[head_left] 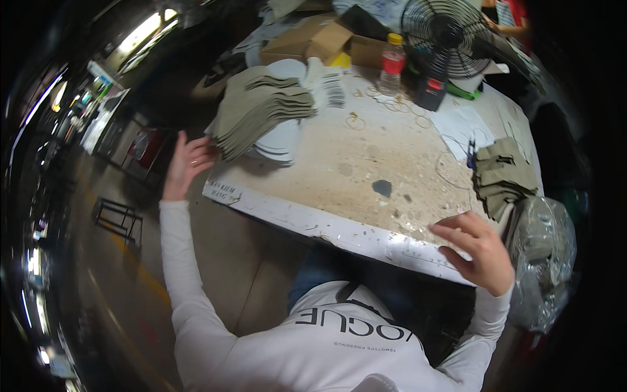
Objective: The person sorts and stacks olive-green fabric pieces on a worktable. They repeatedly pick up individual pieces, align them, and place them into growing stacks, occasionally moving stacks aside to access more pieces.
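At the table's left edge, a stack of olive-grey cut fabric pieces lies fanned out on white rounded sheets. My left hand is beside the stack's near left corner, fingers spread and nothing in them; whether a fingertip touches the cloth I cannot tell. Over the front edge on the right hovers my right hand, its fingers bent but apart, holding nothing. Beyond it, a folded bundle of olive-grey fabric sits at the table's right side, with dark-handled snips next to it.
A black fan, a bottle with red label and cardboard boxes stand at the back of the worn table. Clear plastic bag hangs at the right edge. A dark stool stands on the floor at left.
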Motion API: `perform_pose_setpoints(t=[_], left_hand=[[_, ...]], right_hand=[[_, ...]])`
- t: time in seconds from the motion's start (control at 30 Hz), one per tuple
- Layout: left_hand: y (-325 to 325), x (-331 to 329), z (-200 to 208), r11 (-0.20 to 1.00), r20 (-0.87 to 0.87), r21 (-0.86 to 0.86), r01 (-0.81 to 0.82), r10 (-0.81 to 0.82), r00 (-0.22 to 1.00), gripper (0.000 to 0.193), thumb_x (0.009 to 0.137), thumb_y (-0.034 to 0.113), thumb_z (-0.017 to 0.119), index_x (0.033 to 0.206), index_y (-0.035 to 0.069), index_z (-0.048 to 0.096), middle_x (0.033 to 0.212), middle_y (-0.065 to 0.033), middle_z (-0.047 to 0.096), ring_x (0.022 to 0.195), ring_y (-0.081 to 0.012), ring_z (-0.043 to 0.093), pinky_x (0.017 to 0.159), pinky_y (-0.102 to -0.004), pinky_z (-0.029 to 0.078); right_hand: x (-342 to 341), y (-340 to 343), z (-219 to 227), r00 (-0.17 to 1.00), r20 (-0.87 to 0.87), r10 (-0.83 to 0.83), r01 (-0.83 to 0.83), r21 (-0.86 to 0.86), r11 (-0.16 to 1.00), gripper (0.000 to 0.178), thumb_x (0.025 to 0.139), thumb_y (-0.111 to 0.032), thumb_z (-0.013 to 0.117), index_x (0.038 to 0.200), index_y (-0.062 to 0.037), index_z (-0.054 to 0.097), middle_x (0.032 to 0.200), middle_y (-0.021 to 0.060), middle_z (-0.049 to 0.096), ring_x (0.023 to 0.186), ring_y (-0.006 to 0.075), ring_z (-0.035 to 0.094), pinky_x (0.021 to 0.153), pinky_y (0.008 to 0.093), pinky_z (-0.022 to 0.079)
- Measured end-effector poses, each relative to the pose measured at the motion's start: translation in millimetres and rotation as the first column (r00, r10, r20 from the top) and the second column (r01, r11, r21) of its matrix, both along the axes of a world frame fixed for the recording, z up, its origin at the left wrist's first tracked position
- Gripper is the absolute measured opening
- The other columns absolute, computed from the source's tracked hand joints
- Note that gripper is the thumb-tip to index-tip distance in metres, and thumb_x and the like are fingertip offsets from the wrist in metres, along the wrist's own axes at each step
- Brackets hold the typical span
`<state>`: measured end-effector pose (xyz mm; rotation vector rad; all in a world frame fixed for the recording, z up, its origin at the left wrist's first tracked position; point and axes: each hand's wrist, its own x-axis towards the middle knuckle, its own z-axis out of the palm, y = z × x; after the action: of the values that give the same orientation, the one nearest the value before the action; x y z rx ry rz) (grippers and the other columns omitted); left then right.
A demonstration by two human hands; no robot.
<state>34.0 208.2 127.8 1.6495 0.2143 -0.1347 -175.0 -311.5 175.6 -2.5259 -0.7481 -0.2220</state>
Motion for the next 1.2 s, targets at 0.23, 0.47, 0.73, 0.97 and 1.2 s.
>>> perform_pose_setpoints(t=[0.23,0.47,0.73,0.97,1.2], left_hand=[[-28.7,7.5,10.6,0.984,-0.187,-0.140,0.109,-0.135,0.973,0.081,0.086,0.074,0.048,0.121,0.002,0.057,0.108,-0.0115,0.065,0.095,-0.0192,0.065,0.091,-0.0365,0.053],[-49.2,17.0,51.4,0.948,-0.248,0.240,0.209,-0.148,0.957,0.076,0.082,0.070,0.059,0.116,0.002,0.060,0.104,-0.0080,0.066,0.089,-0.0171,0.066,0.086,-0.0319,0.054],[-70.7,51.8,44.7,0.939,-0.189,-0.277,0.204,-0.261,0.947,0.062,0.087,0.047,0.065,0.122,-0.004,0.058,0.112,-0.0132,0.067,0.096,-0.0226,0.068,0.088,-0.0369,0.056],[-92.3,56.3,62.6,0.862,-0.068,-0.447,0.238,-0.298,0.952,0.049,0.086,0.025,0.071,0.123,-0.004,0.057,0.112,-0.0169,0.068,0.096,-0.0248,0.069,0.087,-0.0386,0.058],[-172.0,22.9,108.3,0.811,0.084,-0.410,0.417,-0.422,0.903,0.040,0.088,0.024,0.066,0.116,-0.004,0.059,0.110,-0.0178,0.068,0.092,-0.0249,0.071,0.083,-0.0348,0.060]], right_hand=[[87.3,10.7,-78.0,0.995,0.053,0.079,-0.087,0.174,0.981,0.021,0.082,-0.002,0.067,0.102,-0.0043,0.071,0.087,0.0117,0.065,0.082,0.0294,0.061,0.071,0.0378,0.050],[110.4,13.4,-139.6,0.999,-0.033,-0.015,0.024,0.270,0.963,0.019,0.083,0.000,0.063,0.100,-0.0039,0.072,0.087,0.0118,0.064,0.083,0.0307,0.061,0.075,0.0373,0.050],[106.4,9.1,-154.3,1.000,-0.012,0.011,-0.006,0.320,0.948,0.019,0.084,-0.002,0.063,0.100,-0.0034,0.072,0.090,0.0113,0.063,0.087,0.0296,0.060,0.077,0.0364,0.050],[112.8,-3.7,-156.0,0.986,0.090,-0.139,0.108,0.290,0.951,0.018,0.082,-0.004,0.065,0.099,-0.0035,0.070,0.089,0.0130,0.060,0.088,0.0314,0.060,0.076,0.0399,0.050],[125.3,-63.5,-170.5,0.673,0.247,-0.697,0.700,0.089,0.708,0.018,0.077,-0.014,0.073,0.086,-0.0015,0.064,0.093,0.0155,0.058,0.092,0.0339,0.056,0.076,0.0440,0.048]])
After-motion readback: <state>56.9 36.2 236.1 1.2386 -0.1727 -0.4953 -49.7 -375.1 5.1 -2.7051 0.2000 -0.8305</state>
